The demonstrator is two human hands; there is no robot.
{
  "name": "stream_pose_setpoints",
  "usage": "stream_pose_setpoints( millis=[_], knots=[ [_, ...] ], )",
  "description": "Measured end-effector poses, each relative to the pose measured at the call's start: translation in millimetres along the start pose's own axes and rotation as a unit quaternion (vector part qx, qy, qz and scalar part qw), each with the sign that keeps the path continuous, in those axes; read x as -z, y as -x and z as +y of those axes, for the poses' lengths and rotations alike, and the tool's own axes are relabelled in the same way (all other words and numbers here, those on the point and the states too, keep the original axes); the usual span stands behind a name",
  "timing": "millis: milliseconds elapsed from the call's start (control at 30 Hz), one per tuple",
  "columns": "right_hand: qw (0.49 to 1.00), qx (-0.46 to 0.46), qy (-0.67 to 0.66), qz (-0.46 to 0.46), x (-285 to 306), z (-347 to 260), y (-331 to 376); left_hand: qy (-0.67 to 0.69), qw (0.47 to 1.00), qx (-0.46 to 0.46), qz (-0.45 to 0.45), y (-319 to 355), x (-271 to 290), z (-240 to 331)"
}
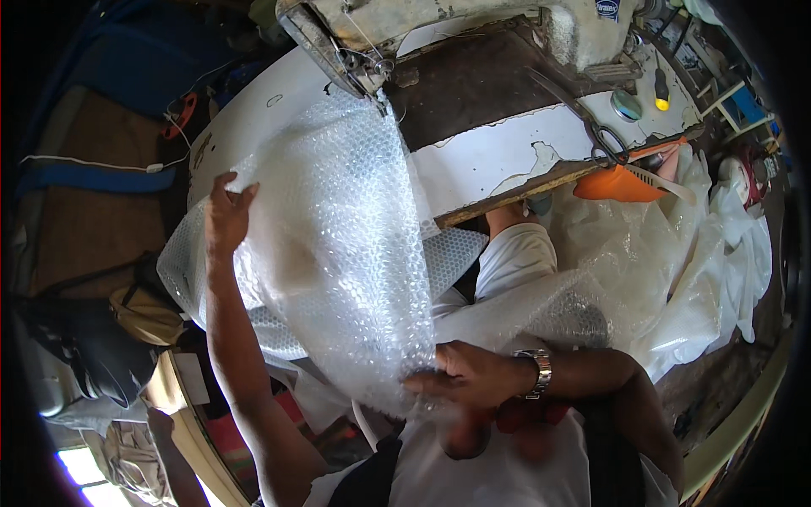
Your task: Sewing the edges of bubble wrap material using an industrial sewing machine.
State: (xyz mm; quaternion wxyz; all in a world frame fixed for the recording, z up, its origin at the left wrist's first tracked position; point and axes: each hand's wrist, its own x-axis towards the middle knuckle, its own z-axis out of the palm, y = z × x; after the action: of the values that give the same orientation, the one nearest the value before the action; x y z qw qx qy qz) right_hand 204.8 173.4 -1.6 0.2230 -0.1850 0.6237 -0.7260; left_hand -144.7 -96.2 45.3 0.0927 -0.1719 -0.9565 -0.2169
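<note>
A large clear sheet of bubble wrap (338, 228) runs from under the needle area of an old sewing machine (456, 25) down toward my body, over the table's near edge. My right hand (473, 372), with a metal-banded watch on the wrist, pinches the sheet's near right corner. My left hand (228, 215) is raised at the sheet's left edge, thumb and fingers apart, beside the plastic. Its palm side is partly hidden. The sheet's right edge makes a fairly straight line from the machine foot to my right hand.
Scissors (604, 139), a yellow-handled screwdriver (661, 89) and a round tin (626, 106) lie on the worn white tabletop (481, 160). An orange piece (621, 184) hangs by its edge. More clear plastic (659, 245) heaps at the right. A dark bag (101, 355) stands left.
</note>
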Motion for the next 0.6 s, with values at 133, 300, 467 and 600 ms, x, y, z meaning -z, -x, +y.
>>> stream_pose_setpoints(
  millis=[133,300,467,600],
  knots=[
    [0.99,-0.006,0.126,0.068,4.7,18.4,24.3,-0.115,0.982,-0.12,0.094,-10.3,12.7,24.5],
    [0.987,-0.146,0.061,0.014,18.6,61.1,32.0,-0.387,0.918,-0.085,-0.009,16.1,-22.3,24.9],
    [0.974,-0.016,0.22,0.05,16.8,8.2,46.7,-0.28,0.909,-0.266,0.157,49.3,-9.3,126.9],
    [0.974,-0.041,0.218,0.041,11.1,13.5,43.6,-0.083,0.909,-0.407,-0.02,74.8,-40.0,177.7]
  ],
)
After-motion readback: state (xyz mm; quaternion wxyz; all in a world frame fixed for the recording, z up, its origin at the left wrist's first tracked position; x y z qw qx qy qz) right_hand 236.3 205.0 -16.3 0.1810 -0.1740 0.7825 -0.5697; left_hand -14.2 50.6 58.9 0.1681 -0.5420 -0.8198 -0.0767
